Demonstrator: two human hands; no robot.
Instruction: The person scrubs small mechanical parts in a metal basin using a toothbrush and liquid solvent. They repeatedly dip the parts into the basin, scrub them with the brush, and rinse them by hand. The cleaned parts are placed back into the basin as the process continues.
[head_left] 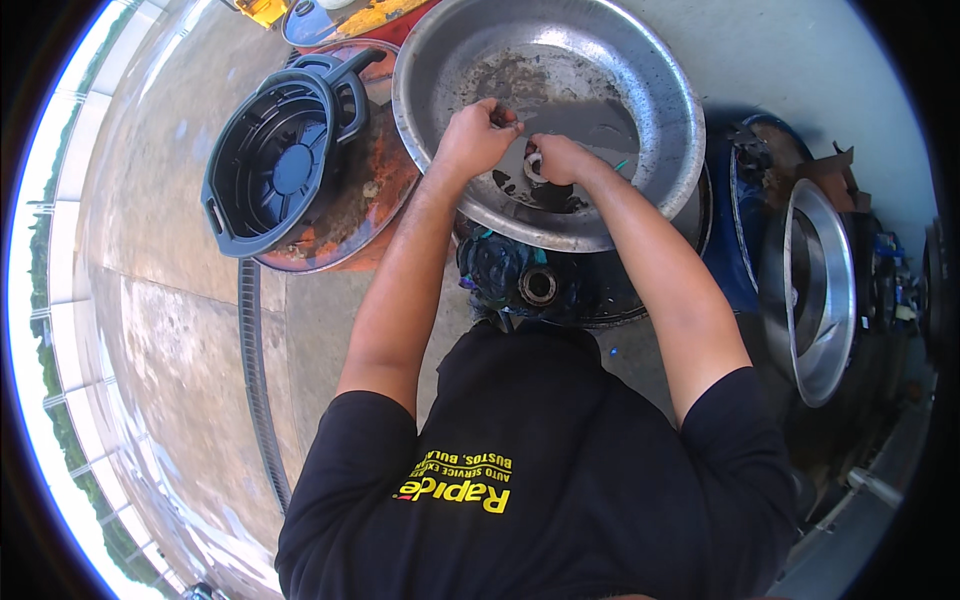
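Observation:
Both of my hands are over a wide silver metal basin (pixel 655 130) with dark, dirty liquid in its bottom. My left hand (pixel 478 140) is closed, its fingertips pinched together; what they hold, if anything, is too small to make out. Close beside it, my right hand (pixel 562 160) has its fingers curled on a dark round part with a pale rim (pixel 540 182), low in the basin near its front side. The fingers hide some of this part, and its exact kind is not clear.
On the left, a black drain pan (pixel 225 225) rests on a rusty orange drum (pixel 385 205). Below the basin's front edge is a dark bag-like bundle with a ring-shaped part (pixel 538 286). A second metal basin (pixel 840 300) leans at right, near a blue drum (pixel 735 235).

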